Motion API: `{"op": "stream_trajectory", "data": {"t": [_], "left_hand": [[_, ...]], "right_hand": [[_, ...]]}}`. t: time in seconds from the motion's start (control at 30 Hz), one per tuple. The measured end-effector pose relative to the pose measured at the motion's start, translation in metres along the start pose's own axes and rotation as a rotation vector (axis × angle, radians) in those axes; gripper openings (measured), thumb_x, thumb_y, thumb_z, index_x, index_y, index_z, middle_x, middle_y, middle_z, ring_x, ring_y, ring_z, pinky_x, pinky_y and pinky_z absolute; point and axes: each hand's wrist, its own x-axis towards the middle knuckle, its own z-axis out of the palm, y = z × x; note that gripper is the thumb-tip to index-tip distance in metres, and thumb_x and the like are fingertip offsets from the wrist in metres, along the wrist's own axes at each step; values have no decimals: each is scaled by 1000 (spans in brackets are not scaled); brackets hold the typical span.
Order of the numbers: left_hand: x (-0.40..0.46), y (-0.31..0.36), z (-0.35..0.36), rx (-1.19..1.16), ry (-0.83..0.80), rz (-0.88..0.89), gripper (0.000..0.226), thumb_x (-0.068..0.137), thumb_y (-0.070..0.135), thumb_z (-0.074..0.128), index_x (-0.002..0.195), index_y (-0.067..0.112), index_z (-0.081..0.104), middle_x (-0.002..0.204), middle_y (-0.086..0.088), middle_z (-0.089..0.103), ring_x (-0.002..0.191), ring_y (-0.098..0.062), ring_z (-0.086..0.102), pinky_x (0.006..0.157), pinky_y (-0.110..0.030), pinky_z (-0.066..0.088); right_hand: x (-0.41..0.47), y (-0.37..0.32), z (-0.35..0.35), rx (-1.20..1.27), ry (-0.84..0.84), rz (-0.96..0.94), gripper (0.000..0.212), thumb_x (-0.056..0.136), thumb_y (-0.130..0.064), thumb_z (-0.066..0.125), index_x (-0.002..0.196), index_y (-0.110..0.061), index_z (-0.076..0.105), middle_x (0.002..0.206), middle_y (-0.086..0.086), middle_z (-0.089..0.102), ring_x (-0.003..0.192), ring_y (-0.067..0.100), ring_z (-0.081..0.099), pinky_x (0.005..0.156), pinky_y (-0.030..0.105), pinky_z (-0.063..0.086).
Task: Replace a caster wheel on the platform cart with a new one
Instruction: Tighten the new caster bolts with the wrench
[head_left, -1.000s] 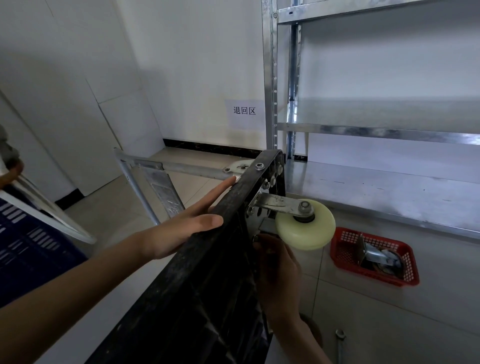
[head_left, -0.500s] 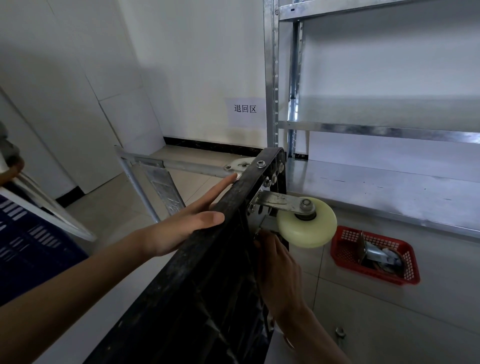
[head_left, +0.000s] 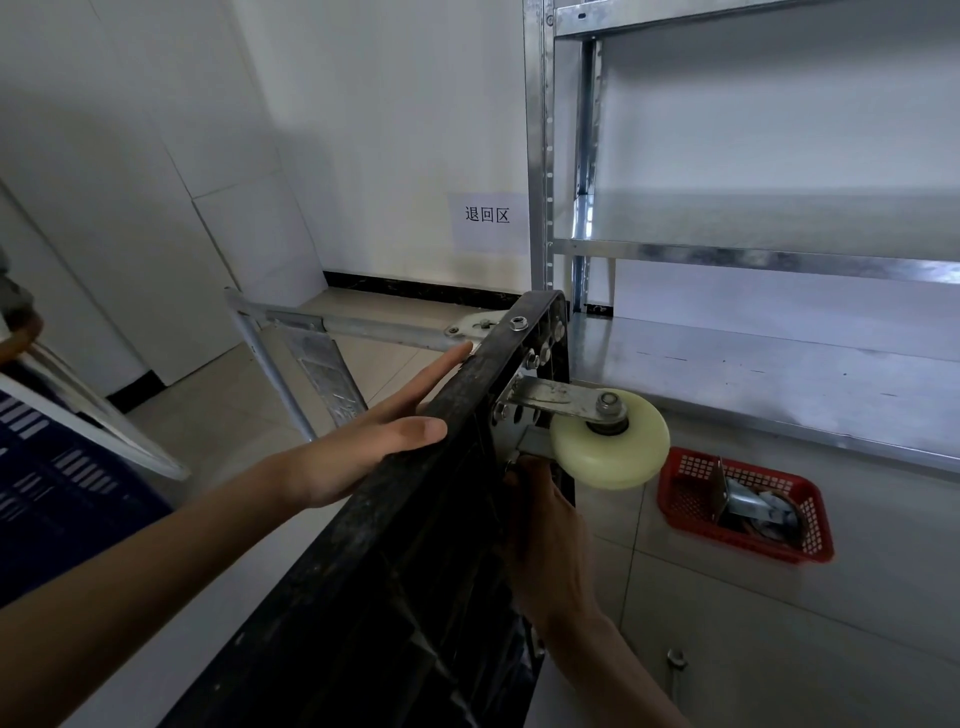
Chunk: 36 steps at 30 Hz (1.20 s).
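At the far left a dark blue slotted crate (head_left: 47, 467) sits low, with a pale bar crossing in front of it. Further in, the cart's folded metal handle frame (head_left: 311, 358) lies out over the tiled floor toward the wall. The left hand (head_left: 363, 447) rests flat against the left face of the platform cart (head_left: 395, 545), which stands tipped on its edge, its black deck running from near centre up and away; the fingers are straight and together, the thumb lies along the deck's top edge. A paper sign (head_left: 485, 221) with printed characters is stuck on the wall behind. On the cart's right side a cream caster wheel (head_left: 610, 441) sticks out on its steel bracket, bolted to the deck's underside. The right hand (head_left: 545, 535) reaches up just beneath that bracket, fingertips at the mounting plate; whether they pinch anything cannot be told, as they are hidden in shadow. Right of the wheel, a red plastic basket (head_left: 696, 467) on the floor holds another metal caster (head_left: 753, 506). Galvanised shelving (head_left: 753, 257) fills the right background.
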Motion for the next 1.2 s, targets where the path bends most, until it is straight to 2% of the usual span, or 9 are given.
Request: {"op": "stream_trajectory", "data": {"t": [0.23,0.37,0.5,0.63,0.73,0.83,1.0,1.1,1.2], "left_hand": [[-1,0,1,4,0,4,81,83,48,55,155,49,17,148,37,38,137,4,41,100,-14,42],[0,1,0,11,12,22,81,82,50,56,154,50,19,154,36,30,140,9,33,101,-9,37],[1,-2,-1,25,2,30,80,83,51,55,154,51,18,158,33,23,143,8,28,106,-14,34],[1,0,-5,56,-25,2,78,84,49,57,153,52,20,155,35,28,142,8,30,105,-13,36],[-1,13,-10,169,-44,-21,79,84,53,58,153,53,20,155,36,28,142,9,30,107,-15,36],[-5,31,-16,285,-11,-43,73,90,51,63,150,57,23,152,36,32,138,11,34,102,-12,42],[-14,53,-5,572,131,-51,67,86,61,66,146,58,35,158,30,26,142,5,32,116,-28,28],[-15,67,14,765,216,-14,71,82,68,63,147,51,40,157,34,21,142,14,18,118,-25,22],[-11,78,30,894,271,27,80,74,83,55,146,49,42,150,41,23,140,14,23,119,-27,25]], "right_hand": [[0,-6,1,87,29,33,17,99,-14,55,111,-23,48,77,-8,60,59,11,56,47,39,48],[0,-11,0,109,54,78,13,99,-15,56,105,-24,47,70,-12,55,59,8,55,46,24,35],[-1,-6,-2,146,8,104,16,101,-23,57,109,-31,46,80,-13,62,66,7,60,52,38,49],[-3,-4,-7,107,10,64,5,104,-36,47,104,-31,47,88,-14,57,72,9,57,57,45,51],[-9,-2,-12,86,12,30,24,104,-46,37,108,-31,55,98,-19,57,85,6,58,65,40,51],[-21,0,-18,72,-2,-3,24,103,-48,37,111,-33,54,102,-21,57,88,5,58,69,36,51],[-36,6,-42,-68,-14,-70,26,102,-50,36,100,-32,55,90,-17,56,80,8,56,67,34,49],[-42,5,-66,-128,-32,-185,28,104,-47,38,96,-30,59,87,-15,58,79,9,59,66,33,50],[-32,-6,-98,-163,17,-389,25,104,-40,46,99,-25,65,92,-12,64,81,9,60,67,25,46]]}}
